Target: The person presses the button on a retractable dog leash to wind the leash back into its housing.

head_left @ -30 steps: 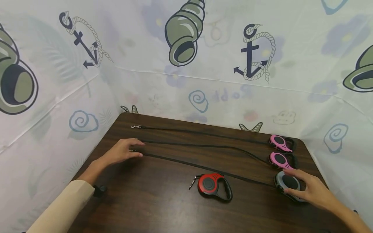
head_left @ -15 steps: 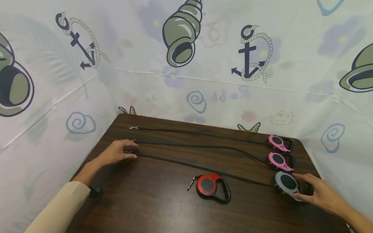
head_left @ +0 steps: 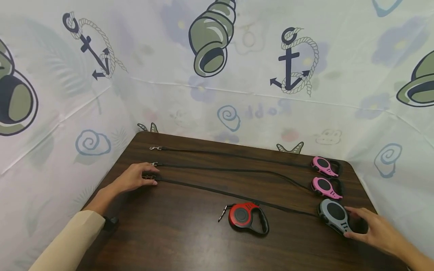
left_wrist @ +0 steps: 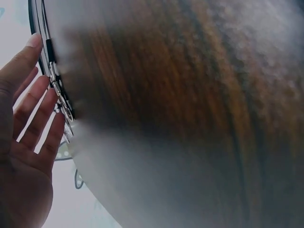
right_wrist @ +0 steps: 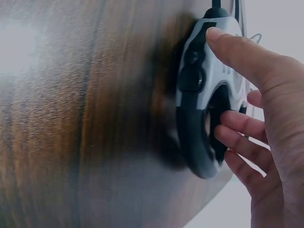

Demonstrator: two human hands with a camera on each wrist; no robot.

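My left hand (head_left: 133, 176) hovers at the table's left side, thumb and fingers relaxed and spread around a small metal snap clip (head_left: 149, 177). In the left wrist view the fingers stand close beside the metal clips (left_wrist: 58, 90). From that clip a black strap (head_left: 237, 195) runs across to a grey retractable dog leash (head_left: 333, 210) at the right. My right hand (head_left: 381, 230) is at the grey leash's black handle, thumb tip at its near edge. In the right wrist view the fingers are loosely bent beside the handle loop (right_wrist: 191, 123), not wrapped around it.
Two pink retractable leashes (head_left: 323, 165) lie behind the grey one, their straps drawn out leftward in rows. A red retractable leash (head_left: 241, 215) with its strap wound in lies nearer on the brown table (head_left: 162, 233). Patterned cloth (head_left: 162, 105) hangs around the back and sides.
My right hand has drawn back from the top of the grey leash toward its handle, uncovering its front. My left hand has shifted slightly left, staying around the clip. The leashes lie about where they were.
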